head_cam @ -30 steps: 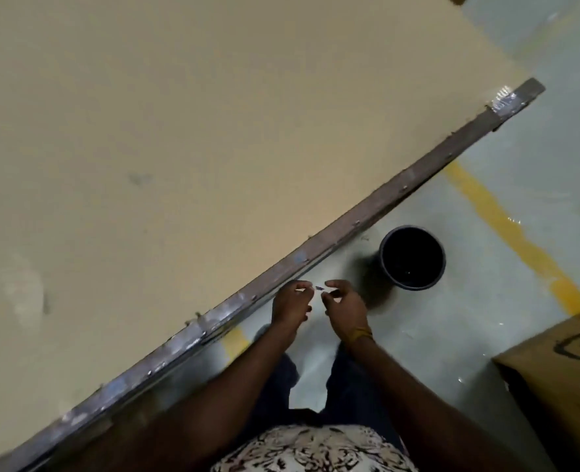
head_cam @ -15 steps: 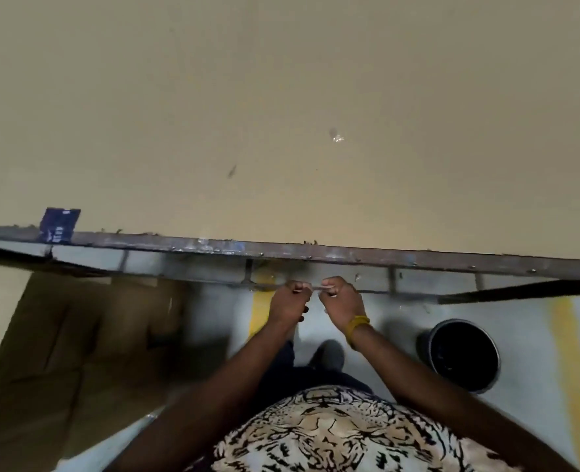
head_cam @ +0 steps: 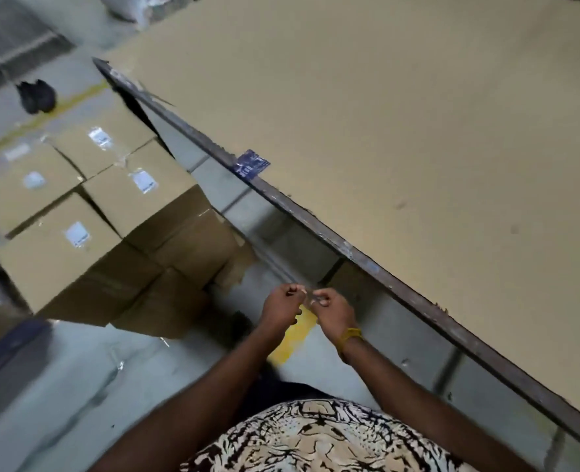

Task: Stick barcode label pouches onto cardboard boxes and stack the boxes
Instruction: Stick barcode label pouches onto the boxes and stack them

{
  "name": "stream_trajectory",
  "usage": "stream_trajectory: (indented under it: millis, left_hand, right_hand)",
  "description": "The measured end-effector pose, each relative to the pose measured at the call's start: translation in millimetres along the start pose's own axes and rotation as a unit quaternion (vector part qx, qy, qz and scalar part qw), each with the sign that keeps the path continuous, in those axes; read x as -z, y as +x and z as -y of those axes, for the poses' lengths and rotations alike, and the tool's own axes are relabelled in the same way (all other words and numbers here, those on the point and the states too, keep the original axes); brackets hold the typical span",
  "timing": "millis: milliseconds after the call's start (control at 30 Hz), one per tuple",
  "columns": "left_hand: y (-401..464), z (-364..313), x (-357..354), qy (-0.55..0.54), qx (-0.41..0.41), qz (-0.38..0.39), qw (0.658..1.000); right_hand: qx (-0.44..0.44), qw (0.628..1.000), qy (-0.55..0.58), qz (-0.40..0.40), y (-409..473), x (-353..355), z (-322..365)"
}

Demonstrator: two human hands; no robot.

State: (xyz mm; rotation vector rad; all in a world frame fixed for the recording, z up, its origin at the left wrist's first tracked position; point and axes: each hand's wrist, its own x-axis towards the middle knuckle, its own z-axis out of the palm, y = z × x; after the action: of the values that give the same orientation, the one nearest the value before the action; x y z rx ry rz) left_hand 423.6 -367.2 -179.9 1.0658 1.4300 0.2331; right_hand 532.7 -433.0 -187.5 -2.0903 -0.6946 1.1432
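Two hands close together at mid-frame, pinching something thin and pale between them: left hand (head_cam: 280,303) and right hand (head_cam: 332,310) both curled, fingertips nearly touching, clamped on a small strip or pouch edge (head_cam: 308,294). Too small and blurred to say if it is a barcode label pouch or just its backing. Probably peeling or readying a pouch for sticking. Yellow band (head_cam: 350,336) on right wrist.

Brown cardboard boxes (head_cam: 87,212) stacked in a block to the left, well apart from the hands, each top already carrying a clear pouch with white label (head_cam: 142,180). Lower boxes in shadow, flaps partly open near the floor.

Large beige board tabletop (head_cam: 418,148) with dark rusty metal edge (head_cam: 316,229) running diagonally, just beyond the hands. Blue sticker (head_cam: 251,164) on that edge. Grey floor (head_cam: 77,386) with yellow painted line (head_cam: 292,338) below the hands. Black bag (head_cam: 37,96) far left on floor.

Risks, judged only: adhesive folding onto itself or onto fingers during the peel, because grip is tight and hands so close; pouch tearing if pulled unevenly; pouch dropping to dusty floor and losing tack; crooked placement, since no unlabelled box is within reach or clearly in view.
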Motion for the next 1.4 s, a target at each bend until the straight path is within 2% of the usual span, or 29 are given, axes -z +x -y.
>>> stream_trajectory:
  millis: [300,467,700,833,1033,1400]
  left_hand:
    - [38.2,-37.0,168.5,-0.102,-0.062,-0.113,0.986]
    - [79.7,-49.5,265.8,-0.145,-0.045,-0.161,0.975]
    - [124.3,-56.1,368.5,-0.106,-0.024,-0.232,0.967]
    - [142.3,-65.5,400.3,-0.042,-0.023,-0.267,0.963]
    - [177.1,-76.1,424.3,-0.02,-0.012,-0.295,0.955]
    - [237.8,-82.8,444.7,-0.011,0.102,-0.341,0.934]
  right_hand:
    - [0.107,0.987,-0.089,0.077,46.7,-122.7,140.6]
    - [0.146,0.976,-0.12,0.108,81.2,-202.7,214.9]
    - [0.17,0.967,-0.144,0.122,116.0,-291.8,291.6]
    - [0.177,0.96,-0.171,0.13,135.6,-320.1,318.0]
    - [0.207,0.94,-0.239,0.126,171.7,-345.0,345.3]
    - [0.195,0.908,-0.36,0.088,251.8,-373.2,377.3]
